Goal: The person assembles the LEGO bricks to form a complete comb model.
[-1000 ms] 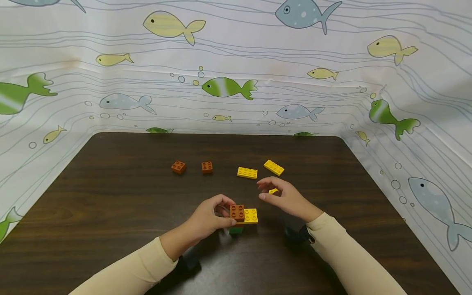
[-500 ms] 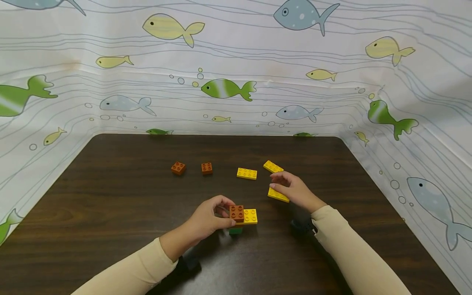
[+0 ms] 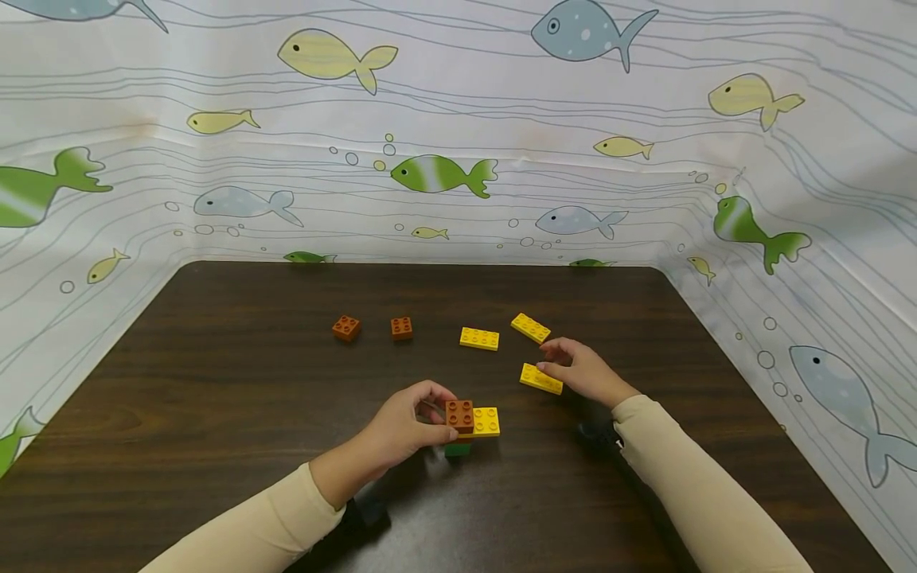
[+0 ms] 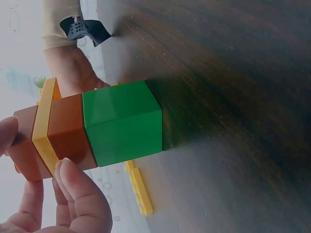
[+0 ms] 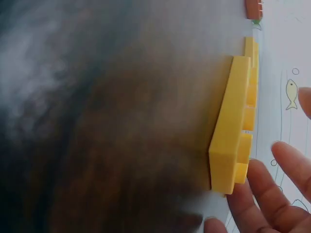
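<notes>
My left hand (image 3: 408,422) grips a stack of toy building bricks (image 3: 460,416), thumb and fingers at its upper part. In the left wrist view, a green brick (image 4: 124,127) is at the bottom. Above it come a brown brick (image 4: 70,128), a thin yellow brick (image 4: 43,125) and another brown brick (image 4: 26,143). The yellow one juts out to the right in the head view. My right hand (image 3: 589,374) is over the right end of a flat yellow brick (image 3: 536,378) on the table, fingers loosely bent. The right wrist view shows fingertips (image 5: 243,199) beside and beyond this brick.
Two more flat yellow bricks lie farther back, one straight (image 3: 479,339) and one slanted (image 3: 531,328). Two small brown bricks, one left (image 3: 346,328) and one nearer the middle (image 3: 402,328), lie on the dark wooden table (image 3: 236,374). A fish-patterned curtain (image 3: 458,119) surrounds the table's back and sides.
My right hand has moved right, uncovering most of the nearest yellow brick, which lay largely hidden behind it. My left hand stays at the stack.
</notes>
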Available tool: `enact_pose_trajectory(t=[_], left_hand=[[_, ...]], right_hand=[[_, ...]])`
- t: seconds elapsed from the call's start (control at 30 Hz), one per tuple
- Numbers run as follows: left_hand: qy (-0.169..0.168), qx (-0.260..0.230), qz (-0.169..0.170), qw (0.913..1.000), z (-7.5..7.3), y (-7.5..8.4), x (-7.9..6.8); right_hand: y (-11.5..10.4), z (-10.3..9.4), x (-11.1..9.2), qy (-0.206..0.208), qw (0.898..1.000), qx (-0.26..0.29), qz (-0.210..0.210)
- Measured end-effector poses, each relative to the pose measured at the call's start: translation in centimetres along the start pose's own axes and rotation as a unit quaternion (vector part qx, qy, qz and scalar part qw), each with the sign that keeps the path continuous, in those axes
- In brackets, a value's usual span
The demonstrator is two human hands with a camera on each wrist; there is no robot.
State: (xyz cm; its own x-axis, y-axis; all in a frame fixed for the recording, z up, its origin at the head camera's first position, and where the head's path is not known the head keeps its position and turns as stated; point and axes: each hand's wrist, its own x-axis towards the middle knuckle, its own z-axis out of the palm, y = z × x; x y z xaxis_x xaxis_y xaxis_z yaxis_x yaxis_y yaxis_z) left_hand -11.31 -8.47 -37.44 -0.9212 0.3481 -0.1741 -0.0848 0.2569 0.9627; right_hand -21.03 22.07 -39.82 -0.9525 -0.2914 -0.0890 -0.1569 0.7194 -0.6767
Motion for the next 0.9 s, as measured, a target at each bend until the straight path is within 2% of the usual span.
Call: enact_pose_trajectory(t=[0.37, 0.9], left_hand=[[-0.004, -0.007, 0.010, 0.9999, 0.0, 0.1, -0.1], [-0.006, -0.005, 0.021, 0.9998, 0.0, 0.1, -0.3]], right_hand=[[-0.5, 0.1, -0.1, -0.041, 0.996, -0.078, -0.006], [-1.2, 0.7, 0.0, -0.045, 0.986, -0.162, -0.010]])
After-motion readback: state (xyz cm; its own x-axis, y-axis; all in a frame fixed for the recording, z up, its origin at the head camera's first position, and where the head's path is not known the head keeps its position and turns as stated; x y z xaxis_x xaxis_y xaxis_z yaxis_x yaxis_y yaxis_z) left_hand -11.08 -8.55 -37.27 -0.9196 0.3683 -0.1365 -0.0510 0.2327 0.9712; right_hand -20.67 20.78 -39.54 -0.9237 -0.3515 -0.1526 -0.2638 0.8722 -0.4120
